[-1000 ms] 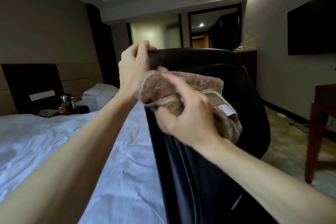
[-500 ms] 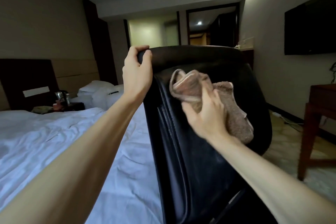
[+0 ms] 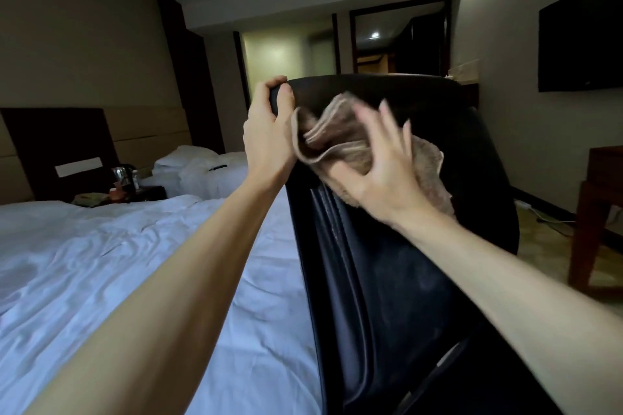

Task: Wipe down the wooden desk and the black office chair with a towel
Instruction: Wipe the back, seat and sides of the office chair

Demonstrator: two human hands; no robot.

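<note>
The right hand [image 3: 377, 168] lies spread over the brown towel [image 3: 333, 141]. Its fingers are straight and fanned, and the palm pushes the bunched cloth against the upper back of the black chair [image 3: 404, 280]. The thumb seems to sit under the towel's lower fold, though motion blur leaves that unsure. Spread fingers put pressure across a wide patch of cloth, which suits a broad rubbing stroke. Part of the towel hangs loose to the right of the hand, against the leather.

Just beside it, the left hand [image 3: 269, 135] grips the chair's top left corner, fingers curled over the rim and thumb on the near side (very likely to stop the chair swivelling or rolling away under the push).

The chair stands between the white bed [image 3: 118, 263] on the left and the wooden desk [image 3: 606, 165] at the far right edge, which is well apart from both hands. A dark television [image 3: 580, 44] hangs on the wall above the desk.

I judge the chair's back to be the step in hand. Whether the desk has been wiped cannot be told.
</note>
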